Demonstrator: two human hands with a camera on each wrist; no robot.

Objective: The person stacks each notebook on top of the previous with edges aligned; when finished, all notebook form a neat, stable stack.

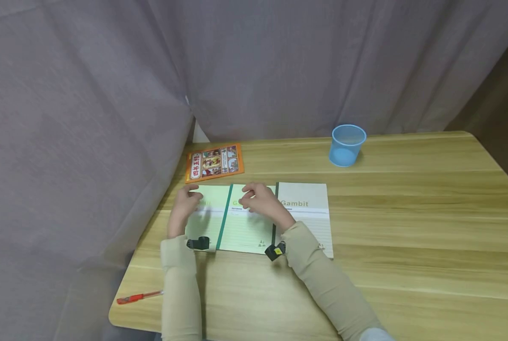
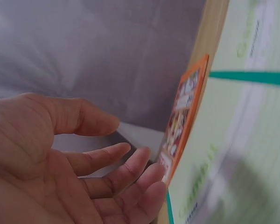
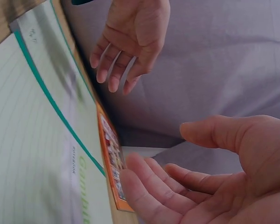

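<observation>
Three notebooks lie side by side on the table: a left green one (image 1: 203, 222), a middle green one (image 1: 247, 232) with a teal spine, and a white one (image 1: 303, 199) with a dark spine. My left hand (image 1: 185, 206) hovers over the left notebook, its fingers loosely bent with nothing between them. Above the middle notebook is my right hand (image 1: 262, 201), also holding nothing, thumb apart from the fingers. In the right wrist view both palms face up off the paper, the left hand (image 3: 135, 42) beyond the right hand (image 3: 210, 172).
Behind the notebooks lies an orange comic-style book (image 1: 214, 163). A blue mesh pen cup (image 1: 346, 147) stands at the back right. Near the front left corner lies a red pen (image 1: 138, 297). A grey curtain (image 1: 262, 71) borders the table's back and left sides.
</observation>
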